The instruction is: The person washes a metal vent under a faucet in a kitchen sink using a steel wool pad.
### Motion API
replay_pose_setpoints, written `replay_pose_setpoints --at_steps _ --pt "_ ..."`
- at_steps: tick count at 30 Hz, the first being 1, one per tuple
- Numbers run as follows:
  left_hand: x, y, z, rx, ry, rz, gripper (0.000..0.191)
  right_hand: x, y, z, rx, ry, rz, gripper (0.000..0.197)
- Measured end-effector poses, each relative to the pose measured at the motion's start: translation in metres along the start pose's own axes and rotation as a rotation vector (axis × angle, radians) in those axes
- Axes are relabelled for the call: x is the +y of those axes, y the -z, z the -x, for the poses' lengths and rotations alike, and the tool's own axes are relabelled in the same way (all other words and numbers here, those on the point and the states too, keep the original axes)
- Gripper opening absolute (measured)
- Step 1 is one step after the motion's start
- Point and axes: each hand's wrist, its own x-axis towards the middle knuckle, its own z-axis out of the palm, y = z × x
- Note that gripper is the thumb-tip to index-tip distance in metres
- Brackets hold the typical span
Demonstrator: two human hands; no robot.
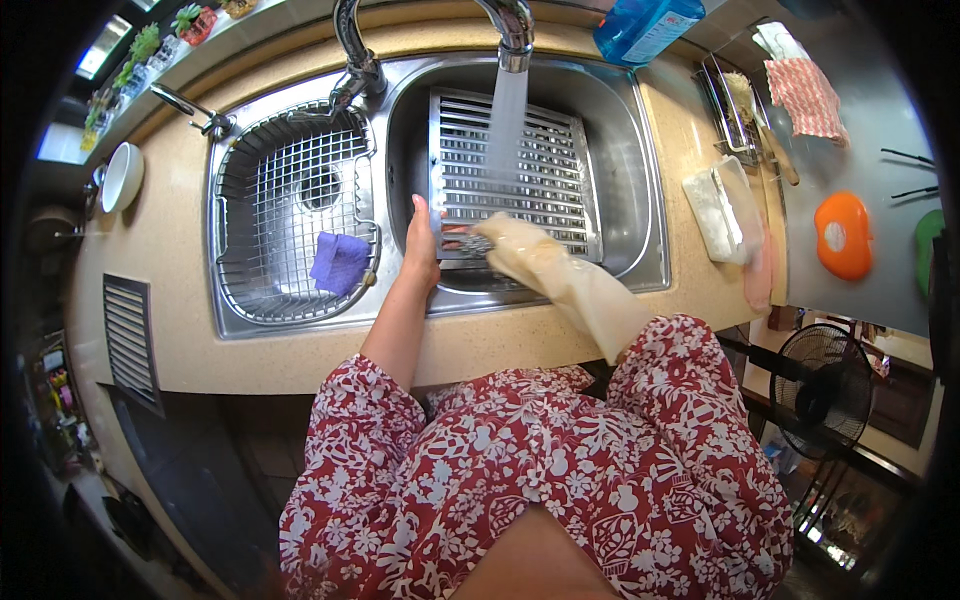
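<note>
A slatted stainless-steel panel (577,172), like a range-hood baffle filter, leans in the right sink basin (630,150). Water pours from the chrome faucet (515,45) onto its slats. My bare left hand (424,244) holds the panel's lower left edge, thumb pointing up along the side and some fingertips showing through on the inner side. On my right hand (510,240) is a long cream rubber glove, wet and slightly blurred. That hand presses a steel-wool scourer (475,245) against the lower left slats, close to my left hand.
A wire basket (277,180) with a purple cloth (341,262) sits in the left basin. A similar slatted panel (133,337) lies on the left counter near a white bowl (122,178). Rightward are a blue bottle (649,30), a white plastic container (716,210) and a wire caddy (731,105).
</note>
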Motion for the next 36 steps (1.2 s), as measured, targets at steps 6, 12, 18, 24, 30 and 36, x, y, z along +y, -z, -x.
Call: replay_pose_setpoints --at_steps 6,12,18,24,30,36 --pt "-0.005 0.002 -0.006 0.011 -0.055 -0.018 0.073 -0.036 0.017 0.012 0.065 0.191 0.013 0.037" --pt "-0.006 0.013 -0.009 0.014 -0.009 -0.117 0.075 0.011 -0.003 0.011 0.086 0.187 0.008 0.038" --pt "0.006 -0.008 0.011 0.035 -0.071 -0.101 0.068 0.039 0.049 0.022 -0.27 -0.486 -0.161 0.039" --pt "-0.001 -0.005 0.001 0.038 -0.054 -0.088 0.067 0.016 0.023 -0.016 0.156 -0.028 0.007 0.044" --pt "-0.006 0.003 -0.003 0.012 -0.051 -0.072 0.064 0.019 0.027 -0.027 -0.113 -0.39 0.201 0.027" --pt "-0.003 -0.002 -0.001 0.057 -0.016 -0.098 0.066 0.036 0.026 -0.013 -0.006 -0.235 0.144 0.033"
